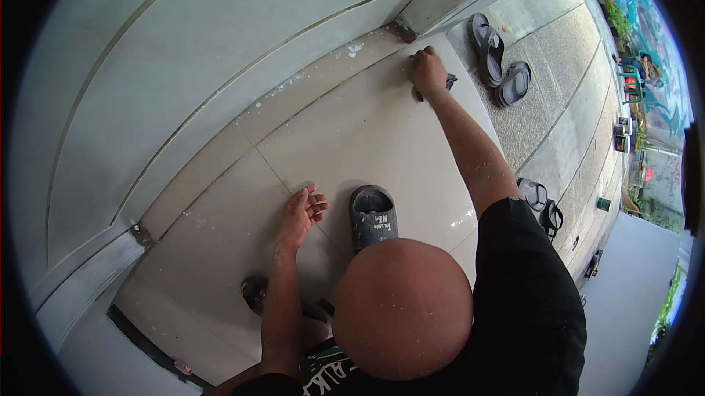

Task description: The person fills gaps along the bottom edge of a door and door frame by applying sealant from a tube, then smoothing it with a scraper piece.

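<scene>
My right hand [429, 69] reaches out over the pale tiled floor [352, 132] near the doorway corner, its fingers closed. Small dark bits of something [451, 82] stick out beside the hand; what it is cannot be made out. My left hand [301, 212] hovers above the tiles with loosely bent fingers, apart and holding nothing. Between my arms rises a bare bent knee [404, 308], with a dark grey slide sandal [373, 218] bearing white lettering just beyond it. Another dark sandal [254, 293] shows partly behind my left forearm.
A light panelled door or wall [183, 80] borders the tiles, its lower edge speckled white. Outside the tile edge stand grey flip-flops [488, 51], a grey clog [513, 85] and strapped sandals [551, 218]. Farther off are paint cans [623, 135] and a green chair [631, 82].
</scene>
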{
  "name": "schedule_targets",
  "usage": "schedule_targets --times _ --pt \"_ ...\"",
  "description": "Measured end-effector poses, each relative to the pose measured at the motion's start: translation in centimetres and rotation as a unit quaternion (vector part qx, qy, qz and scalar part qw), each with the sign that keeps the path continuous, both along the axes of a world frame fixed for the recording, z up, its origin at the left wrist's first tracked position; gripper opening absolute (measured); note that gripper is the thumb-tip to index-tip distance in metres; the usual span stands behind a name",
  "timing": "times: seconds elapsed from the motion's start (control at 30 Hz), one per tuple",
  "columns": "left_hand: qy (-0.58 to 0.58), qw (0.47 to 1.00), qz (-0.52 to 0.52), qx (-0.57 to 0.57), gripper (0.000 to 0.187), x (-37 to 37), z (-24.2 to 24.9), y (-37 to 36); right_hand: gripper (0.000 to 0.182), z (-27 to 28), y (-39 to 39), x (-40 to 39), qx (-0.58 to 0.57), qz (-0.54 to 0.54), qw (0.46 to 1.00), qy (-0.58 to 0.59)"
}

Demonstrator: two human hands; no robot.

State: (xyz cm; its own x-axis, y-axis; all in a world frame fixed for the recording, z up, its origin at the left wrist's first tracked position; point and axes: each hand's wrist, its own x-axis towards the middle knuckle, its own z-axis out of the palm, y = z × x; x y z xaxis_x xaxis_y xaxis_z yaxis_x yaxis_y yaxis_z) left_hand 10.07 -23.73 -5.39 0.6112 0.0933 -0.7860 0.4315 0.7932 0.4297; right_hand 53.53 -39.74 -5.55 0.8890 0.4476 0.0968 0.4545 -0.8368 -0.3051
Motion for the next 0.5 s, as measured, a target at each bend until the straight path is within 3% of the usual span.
schedule_targets --times 0.1,0.17,0.3,0.4,0.5 --pt "-0.012 1.0 0.006 0.003 0.042 0.3 -0.7 0.0 0.012 0.3 0.3 -4.4 -0.021 0.184 0.981 0.053" --pt "-0.002 1.0 0.005 0.002 0.041 -0.2 -1.1 -0.5 0.012 1.5 -0.9 -4.6 0.015 0.21 0.976 0.057" --pt "0.019 0.999 -0.008 0.041 0.038 0.3 -0.6 -0.1 0.014 -0.4 -3.5 1.7 0.023 -0.13 0.991 -0.011" --pt "0.028 0.998 -0.005 0.055 0.036 0.7 -0.1 -0.9 0.013 -0.4 -1.2 -2.3 0.048 -0.048 0.998 -0.017" --pt "0.045 0.995 0.016 0.084 0.031 1.2 0.0 -1.3 0.012 -1.7 3.7 -12.1 0.058 0.061 0.994 0.07"
